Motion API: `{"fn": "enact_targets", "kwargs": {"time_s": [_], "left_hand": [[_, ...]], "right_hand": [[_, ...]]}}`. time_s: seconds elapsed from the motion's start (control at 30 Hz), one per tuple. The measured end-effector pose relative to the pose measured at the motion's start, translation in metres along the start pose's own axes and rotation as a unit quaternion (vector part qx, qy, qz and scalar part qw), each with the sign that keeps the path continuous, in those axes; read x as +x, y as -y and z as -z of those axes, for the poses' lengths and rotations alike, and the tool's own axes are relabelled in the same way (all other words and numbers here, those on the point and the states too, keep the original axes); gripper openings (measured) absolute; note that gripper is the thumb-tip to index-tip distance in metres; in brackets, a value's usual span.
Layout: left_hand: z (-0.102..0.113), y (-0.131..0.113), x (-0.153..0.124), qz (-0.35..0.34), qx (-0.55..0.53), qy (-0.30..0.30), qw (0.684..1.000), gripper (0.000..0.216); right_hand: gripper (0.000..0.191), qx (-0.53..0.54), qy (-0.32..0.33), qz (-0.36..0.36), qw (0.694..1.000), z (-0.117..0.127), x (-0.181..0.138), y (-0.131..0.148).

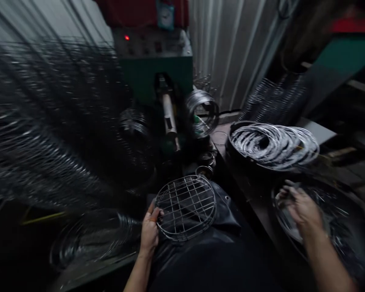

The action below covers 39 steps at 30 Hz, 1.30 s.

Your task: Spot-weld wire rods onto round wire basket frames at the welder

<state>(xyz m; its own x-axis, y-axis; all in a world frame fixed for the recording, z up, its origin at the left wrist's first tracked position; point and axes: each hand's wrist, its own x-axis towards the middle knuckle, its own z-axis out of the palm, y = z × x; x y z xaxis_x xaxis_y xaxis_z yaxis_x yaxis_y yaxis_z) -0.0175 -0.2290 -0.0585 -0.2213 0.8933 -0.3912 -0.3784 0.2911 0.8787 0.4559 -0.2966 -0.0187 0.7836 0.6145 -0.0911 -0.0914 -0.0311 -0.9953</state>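
My left hand [151, 229] grips the left rim of a rounded wire grid basket [185, 207], its thumb over the edge and orange wrapping on a finger. Crossed wires fill the basket's flat face, which tilts up towards me above a black apron [228, 215]. On the right, my right hand [299, 205] is over the edge of a dark round tub [349, 239] that holds loose, thin metal pieces. Its fingers are curled together and blurred; what lies between them, if anything, I cannot make out.
Ahead stands a green machine [155, 67] with a red light and a protruding arm [169, 115]. Wire rings [261, 142] fill a black basin at right. Stacked wire frames [48, 113] crowd the left. A wire coil [202, 111] is beside the machine.
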Motion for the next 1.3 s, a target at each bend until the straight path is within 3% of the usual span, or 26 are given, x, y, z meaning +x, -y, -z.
{"fn": "enact_targets", "kwargs": {"time_s": [0.07,0.13,0.23,0.37,0.43,0.5,0.6,0.67,0.8,0.93,1.07,1.13,1.2,1.3], "left_hand": [[0.002,0.003,0.000,-0.001,0.002,-0.012,1.000,0.071],[0.008,0.002,0.003,0.000,0.033,-0.027,0.999,0.076],[0.020,-0.017,0.012,-0.015,0.121,-0.024,0.992,0.075],[0.013,-0.072,0.046,-0.089,0.300,0.042,0.949,0.074],[-0.010,-0.097,0.075,-0.088,0.391,0.143,0.905,0.076],[-0.045,-0.109,0.107,-0.039,0.444,0.267,0.854,0.079],[-0.104,-0.104,0.145,0.064,0.520,0.407,0.748,0.075],[-0.135,-0.091,0.160,0.129,0.543,0.471,0.683,0.067],[-0.160,-0.062,0.170,0.236,0.522,0.535,0.621,0.057],[-0.151,-0.050,0.171,0.296,0.486,0.548,0.613,0.055],[-0.137,-0.050,0.165,0.313,0.467,0.531,0.634,0.057],[-0.134,-0.051,0.158,0.305,0.465,0.510,0.657,0.055],[-0.136,-0.052,0.151,0.294,0.469,0.498,0.667,0.053],[-0.142,-0.061,0.141,0.216,0.493,0.474,0.697,0.054]], "right_hand": [[0.045,0.043,0.093,-0.008,0.995,-0.079,-0.009,-0.022],[0.044,0.020,0.147,0.001,0.989,-0.138,-0.024,-0.050],[0.032,-0.039,0.206,-0.011,0.978,-0.182,-0.039,-0.091],[0.027,0.059,0.186,-0.136,0.971,-0.191,-0.031,-0.110],[0.028,0.119,0.173,-0.192,0.959,-0.189,-0.020,-0.104],[0.029,0.157,0.179,-0.230,0.944,-0.186,-0.010,-0.096],[0.025,0.190,0.189,-0.281,0.922,-0.178,-0.003,-0.089],[0.021,0.206,0.198,-0.309,0.907,-0.174,-0.001,-0.089],[0.019,0.220,0.216,-0.344,0.887,-0.170,-0.003,-0.087],[0.023,0.196,0.221,-0.337,0.894,-0.176,-0.011,-0.081],[0.023,0.108,0.244,-0.215,0.940,-0.178,-0.030,-0.086],[0.021,0.040,0.264,-0.179,0.947,-0.178,-0.039,-0.091],[0.021,-0.002,0.274,-0.191,0.943,-0.182,-0.043,-0.095],[0.023,0.043,0.289,-0.219,0.931,-0.201,-0.030,-0.086]]}}
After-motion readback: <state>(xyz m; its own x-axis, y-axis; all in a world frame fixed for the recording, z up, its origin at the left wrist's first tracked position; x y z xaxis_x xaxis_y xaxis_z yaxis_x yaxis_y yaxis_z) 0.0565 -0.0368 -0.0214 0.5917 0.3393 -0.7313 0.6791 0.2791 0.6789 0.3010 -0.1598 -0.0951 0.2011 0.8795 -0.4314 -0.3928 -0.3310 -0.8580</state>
